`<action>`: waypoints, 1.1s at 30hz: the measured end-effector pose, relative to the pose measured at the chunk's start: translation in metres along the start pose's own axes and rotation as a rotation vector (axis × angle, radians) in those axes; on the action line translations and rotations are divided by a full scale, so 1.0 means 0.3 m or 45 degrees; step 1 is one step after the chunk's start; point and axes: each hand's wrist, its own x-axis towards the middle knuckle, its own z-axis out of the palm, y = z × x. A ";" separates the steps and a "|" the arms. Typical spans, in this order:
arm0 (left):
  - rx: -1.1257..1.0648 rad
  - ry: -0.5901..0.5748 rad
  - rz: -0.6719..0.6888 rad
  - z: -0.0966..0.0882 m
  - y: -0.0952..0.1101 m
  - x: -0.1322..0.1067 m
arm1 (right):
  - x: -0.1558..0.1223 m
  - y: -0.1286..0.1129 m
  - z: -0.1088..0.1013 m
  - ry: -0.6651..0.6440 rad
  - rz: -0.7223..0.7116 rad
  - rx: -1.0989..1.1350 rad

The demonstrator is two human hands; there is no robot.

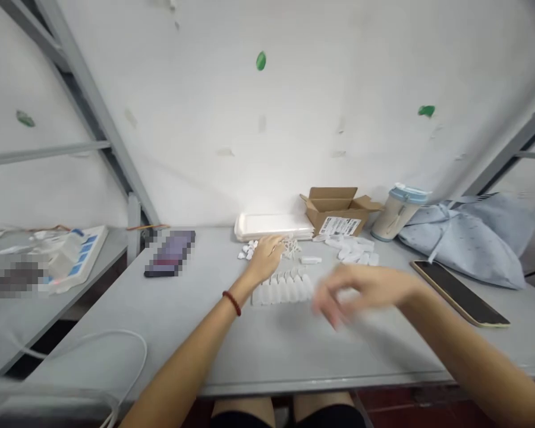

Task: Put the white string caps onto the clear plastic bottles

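My left hand (267, 259) wears a dark red bead bracelet (232, 303) and reaches over small white parts at the middle of the table. Its fingers look stretched out, with nothing visible in them. Small white pieces (248, 249) lie on its left, and thin white bits (290, 247) by its fingertips. A row of several translucent white plastic pieces (282, 290) lies just below that hand. My right hand (361, 291) hangs at the row's right end, smeared by motion; its fingers point downward, and whether they hold anything cannot be made out. A single white piece (311, 260) lies between the hands.
White trays (276, 226) and an open cardboard box (339, 217) stand by the wall, with loose white pieces (356, 248) in front. Right: a tumbler (396, 214), a light blue cloth bag (468, 238), a phone (461, 294). Left: a purple pixelated object (172, 254), a white cable (140, 351).
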 end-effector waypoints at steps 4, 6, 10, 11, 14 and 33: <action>-0.056 -0.035 -0.037 -0.003 0.003 -0.008 | 0.066 0.122 -0.031 0.279 0.223 -0.077; -0.086 -0.123 -0.059 -0.002 0.005 -0.015 | 0.066 0.162 -0.019 0.329 0.253 -0.126; -0.036 -0.228 -0.061 0.014 0.007 -0.031 | 0.034 0.175 0.016 0.146 0.152 -0.181; -0.015 -0.243 -0.058 0.020 0.006 -0.034 | 0.029 0.173 0.023 0.105 0.144 -0.188; 0.034 -0.274 -0.056 0.035 -0.001 -0.038 | 0.023 0.174 0.038 0.052 0.080 -0.297; -0.066 0.003 -0.005 -0.064 0.035 -0.027 | -0.017 0.041 -0.012 0.400 0.046 -0.300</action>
